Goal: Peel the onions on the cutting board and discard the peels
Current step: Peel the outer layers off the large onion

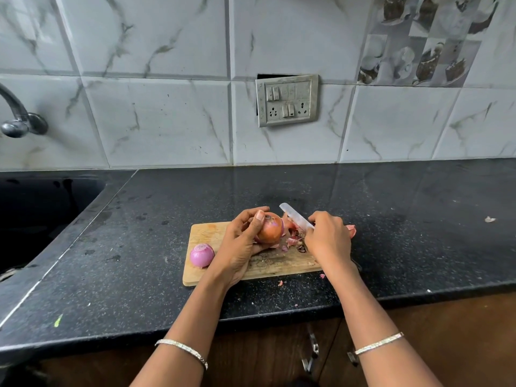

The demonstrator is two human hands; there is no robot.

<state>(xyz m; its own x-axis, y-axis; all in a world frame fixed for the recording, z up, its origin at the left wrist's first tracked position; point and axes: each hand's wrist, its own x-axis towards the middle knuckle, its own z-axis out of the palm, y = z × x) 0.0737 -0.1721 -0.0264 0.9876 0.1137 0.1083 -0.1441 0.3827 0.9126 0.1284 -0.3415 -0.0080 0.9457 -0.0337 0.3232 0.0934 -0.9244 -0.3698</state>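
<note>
The black stone counter (391, 208) ran wide in front of me, with the sink (42, 208) sunk into it at my left and a switch plate (287, 100) on the tiled wall behind. The wooden cutting board (206, 233) lay near the counter's front edge, its long side running left to right.

My left hand (240, 247) curled round the unpeeled onion (269, 231), thumb pressed against its top, lifting it just over the middle of the board; its trimmed end pointed up and away from me, so its axis stood tilted. My right hand (328, 241) was closed round the knife (297, 217), whose blade pointed up and to the left, ending beside the onion. The handle was hidden inside my fist.

A peeled purple onion (202, 255) sat on the board's left end, cut face up. Loose peels (293, 241) were heaped on the board between my hands, a few scraps on the counter beyond.
</note>
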